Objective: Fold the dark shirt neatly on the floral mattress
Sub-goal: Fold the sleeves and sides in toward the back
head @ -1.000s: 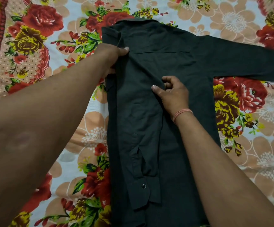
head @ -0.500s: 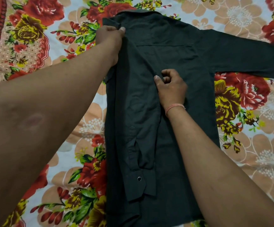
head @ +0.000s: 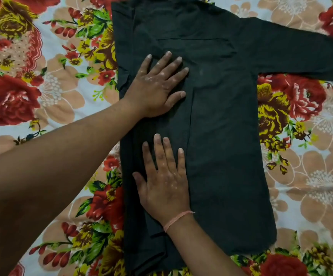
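The dark shirt lies flat, back side up, on the floral mattress. Its left side and sleeve are folded inward over the body, forming a straight left edge. The other sleeve stretches out to the upper right. My left hand rests palm down, fingers spread, on the upper part of the folded panel. Lower on that same panel my right hand lies flat with fingers apart and a pink thread around its wrist. Neither hand grips the cloth.
The mattress sheet, printed with red, yellow and peach flowers, surrounds the shirt on all sides. The shirt's collar runs off the top edge of the view. My left forearm crosses the lower left of the frame.
Both hands let go of the pinched cloth and now lie flat on the folded panel. The left hand came down from the shoulder; the right hand moved lower. The folded sleeve looks smoother.
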